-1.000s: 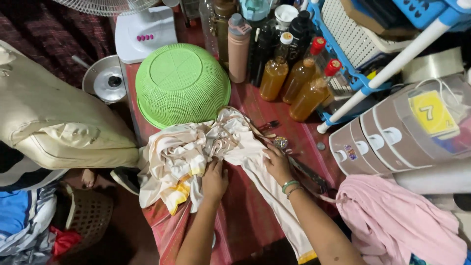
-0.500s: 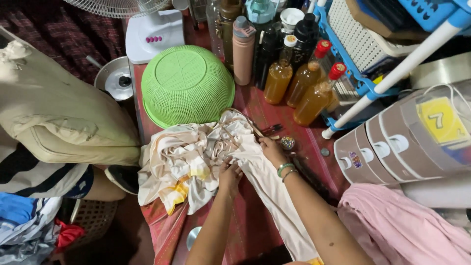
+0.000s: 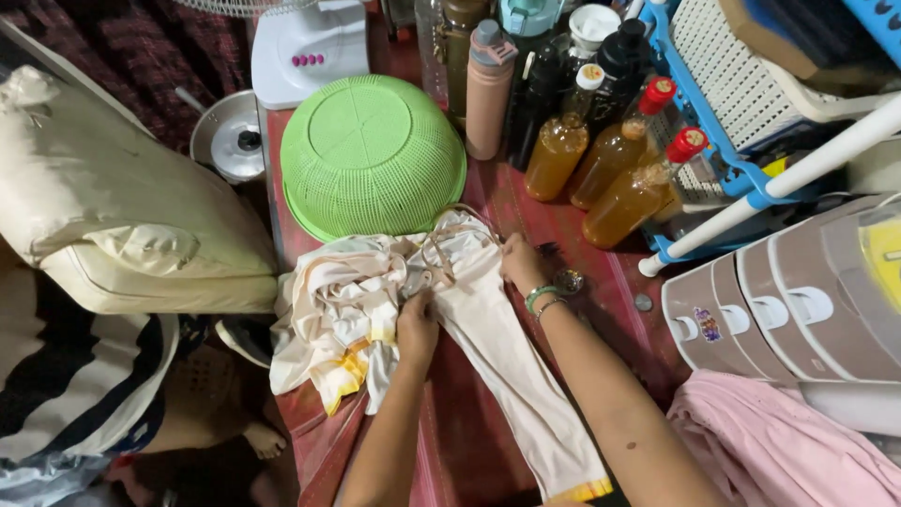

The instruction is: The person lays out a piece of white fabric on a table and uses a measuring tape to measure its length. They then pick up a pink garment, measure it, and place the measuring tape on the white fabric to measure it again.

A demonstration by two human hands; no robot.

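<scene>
Cream garment (image 3: 479, 338), crumpled at left and drawn into a long strip running toward the lower edge, lies on the red counter (image 3: 582, 282) just below an overturned green basket (image 3: 371, 155). Left hand (image 3: 418, 329) is closed, bunching the cloth at its middle; right hand (image 3: 521, 265) pinches the upper edge, fingertips hidden in the folds. Amber bottles (image 3: 601, 174) stand beyond. Both forearms and the strip's end are cut off by the frame; pink cloth (image 3: 779, 441) lies at lower right.
</scene>
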